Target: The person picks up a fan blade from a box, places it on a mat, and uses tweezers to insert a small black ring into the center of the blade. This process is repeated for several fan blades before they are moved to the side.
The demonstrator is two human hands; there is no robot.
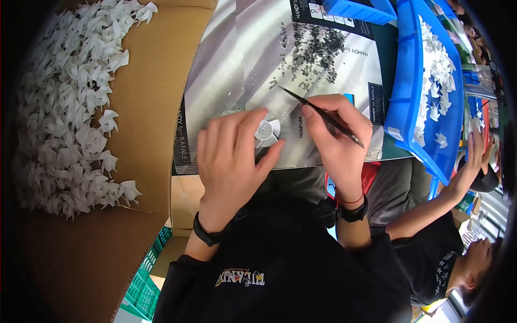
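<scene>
A small white fan wheel [265,131] with curved blades lies on the printed sheet, between the index finger and thumb of my left hand [229,145]. Those two fingers grip it at its edges. In my right hand [344,132] is a pair of dark tweezers [323,114], pinched between thumb and fingers and slanting up to the left. The tweezers' tip is beside a few small black rings [273,82]. Beyond it, many more black rings [318,51] are scattered in a loose heap. Whether the tip holds a ring is too small to tell.
To the left, a large cardboard box [153,102] holds a heap of white fan wheels [70,107]. A blue tray [404,81] with more white wheels stands at the right, another blue tray [361,11] at the back. A co-worker's arm [436,199] reaches in at the right.
</scene>
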